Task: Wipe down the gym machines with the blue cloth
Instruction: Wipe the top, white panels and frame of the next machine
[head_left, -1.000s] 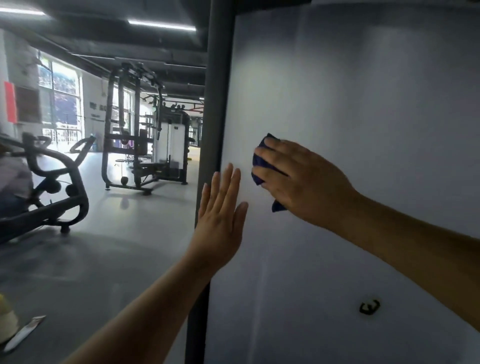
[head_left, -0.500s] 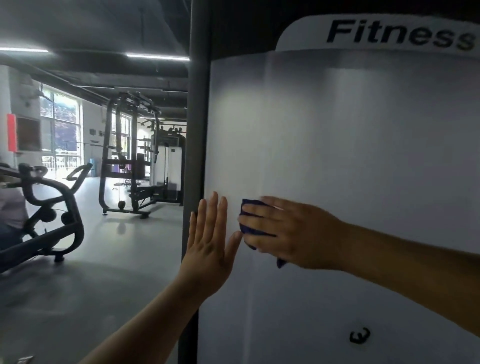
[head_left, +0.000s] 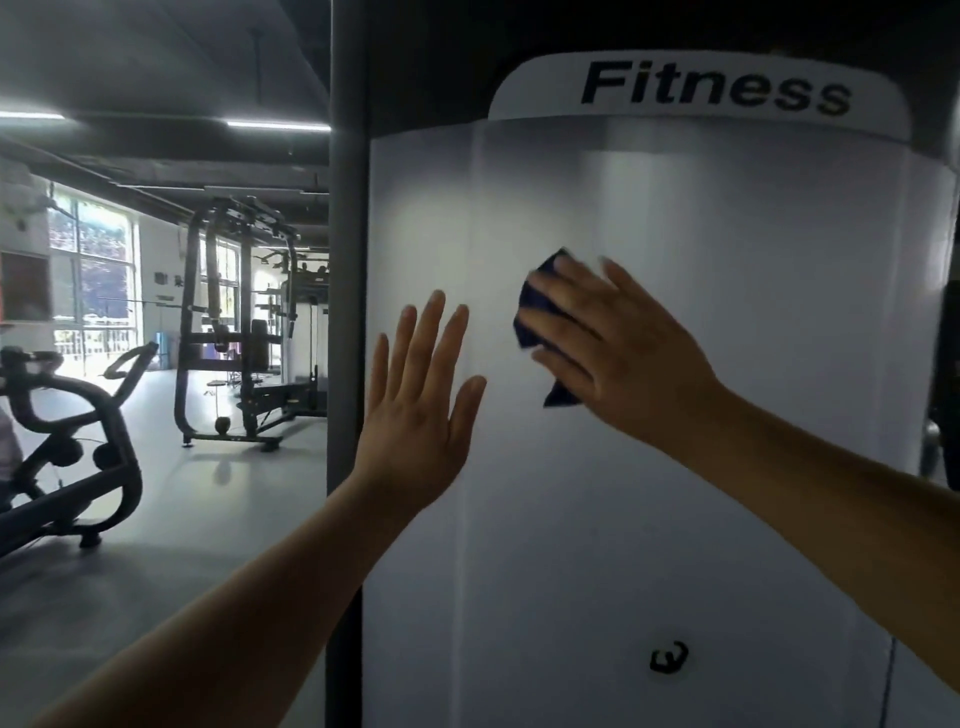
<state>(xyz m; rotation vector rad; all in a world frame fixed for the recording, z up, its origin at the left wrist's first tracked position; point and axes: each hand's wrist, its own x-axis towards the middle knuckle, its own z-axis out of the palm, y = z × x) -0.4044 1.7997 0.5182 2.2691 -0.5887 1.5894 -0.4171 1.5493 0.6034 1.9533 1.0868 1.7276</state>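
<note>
Surface: white curved plastic panel of a gym machine (head_left: 675, 493), upright, filling the right of the view; black "Fitness" lettering (head_left: 716, 93) on its top band, well above the fingers; small black logo mark (head_left: 669, 659) low on the panel, well below both hands; dark grey round upright post (head_left: 347, 260) just beside the panel's left edge.

Room: gym hall with a smooth grey floor (head_left: 156, 545); black multi-station steel rack (head_left: 234, 332) and black exercise bike frame (head_left: 78, 447) far off to the left of the left fingertips; tall windows (head_left: 88, 270) behind them; white ceiling light strips (head_left: 278, 124) overhead.

Hands: left hand (head_left: 415, 410) raised, palm toward the panel near its left edge, fingers (head_left: 434, 332) straight and pointing up, holding nothing; contact with the panel not certain. Right hand (head_left: 623, 358) reaches in from the right, fingers (head_left: 566, 291) spread and nearly straight, pressing the dark blue cloth (head_left: 561, 396) flat against the panel; cloth bunched under the palm, corners showing past the fingertips and below the thumb; it lies just right of the left fingertips, apart from them.

Count: two hands; one cloth; one panel; one post; two light strips; one rack; one bike.
</note>
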